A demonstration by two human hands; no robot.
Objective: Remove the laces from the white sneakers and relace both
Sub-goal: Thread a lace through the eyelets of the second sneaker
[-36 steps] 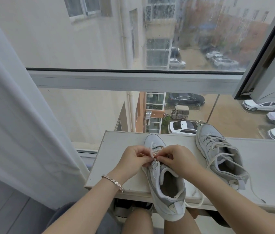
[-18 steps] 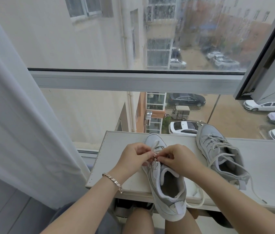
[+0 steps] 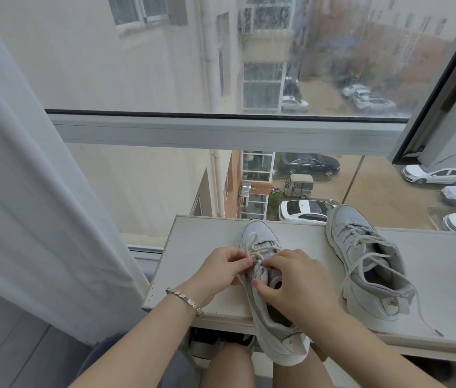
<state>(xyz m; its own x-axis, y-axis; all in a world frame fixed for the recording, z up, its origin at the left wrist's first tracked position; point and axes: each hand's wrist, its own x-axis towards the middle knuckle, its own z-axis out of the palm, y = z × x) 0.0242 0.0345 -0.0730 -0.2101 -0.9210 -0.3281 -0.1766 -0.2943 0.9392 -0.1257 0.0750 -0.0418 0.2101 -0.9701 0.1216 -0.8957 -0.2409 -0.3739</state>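
Pinching lace, left hand and right hand hold near sneaker beside second sneaker.

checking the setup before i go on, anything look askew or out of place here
The left sneaker juts heel-first over the shelf's front edge. The right sneaker's lace lies loose, its end trailing across the shelf. Nothing looks spilled.

The right hand has slid back toward the heel of the near sneaker, thumb now on its side; the left hand has parted slightly from it, baring more lace crossings
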